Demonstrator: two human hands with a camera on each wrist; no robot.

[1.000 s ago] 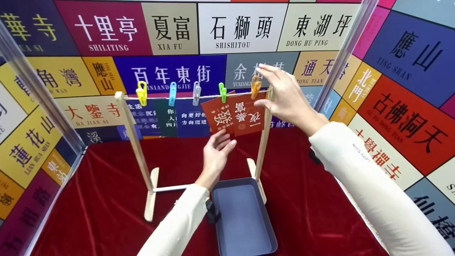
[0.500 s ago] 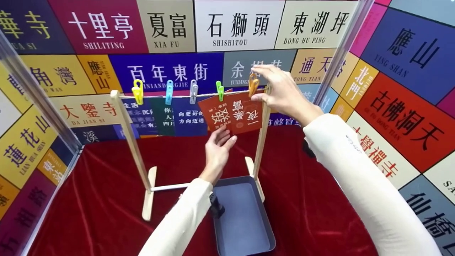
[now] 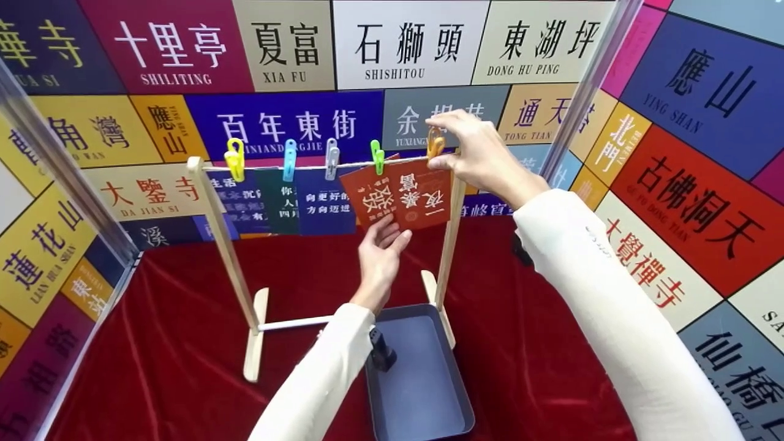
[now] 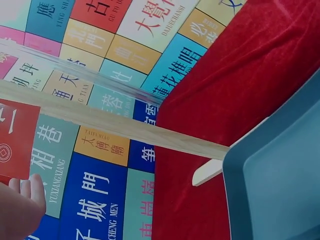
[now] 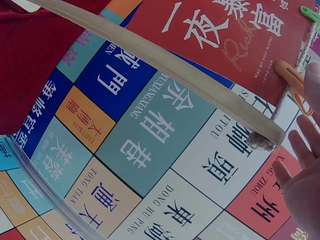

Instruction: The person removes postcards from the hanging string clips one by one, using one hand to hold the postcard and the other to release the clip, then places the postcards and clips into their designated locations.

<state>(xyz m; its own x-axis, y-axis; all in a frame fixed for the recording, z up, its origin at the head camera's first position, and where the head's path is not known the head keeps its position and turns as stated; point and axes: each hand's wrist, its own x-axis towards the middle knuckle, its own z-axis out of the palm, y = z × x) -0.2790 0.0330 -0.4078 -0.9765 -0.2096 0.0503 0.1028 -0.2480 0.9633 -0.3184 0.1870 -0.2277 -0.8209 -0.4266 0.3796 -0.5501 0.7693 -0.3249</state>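
My right hand [image 3: 484,147] pinches an orange clothespin [image 3: 435,146] near the right end of the string, thumb below and index finger above. Under this clothespin is a red card [image 3: 429,199] with white characters, its top edge at the string. It overlaps a second red card [image 3: 365,190], which hangs tilted from a green clothespin [image 3: 377,157]. My left hand [image 3: 378,257] is below the cards, fingers bent loosely, fingertips at the tilted card's lower edge and thumb apart. In the right wrist view, the orange clothespin [image 5: 290,80] sits at the card's edge on the string.
Yellow [image 3: 234,160], blue [image 3: 289,160] and grey clothespins [image 3: 331,159] hold dark cards [image 3: 324,211] to the left. A wooden frame [image 3: 229,251] carries the string. A grey tray [image 3: 422,386] stands on the red cloth [image 3: 171,343]; lettered panels [image 3: 410,46] surround it.
My right thumb and index finger have closed in on the orange clothespin, its handles now closer together. My left hand has shifted slightly right and up along the cards' lower edges.
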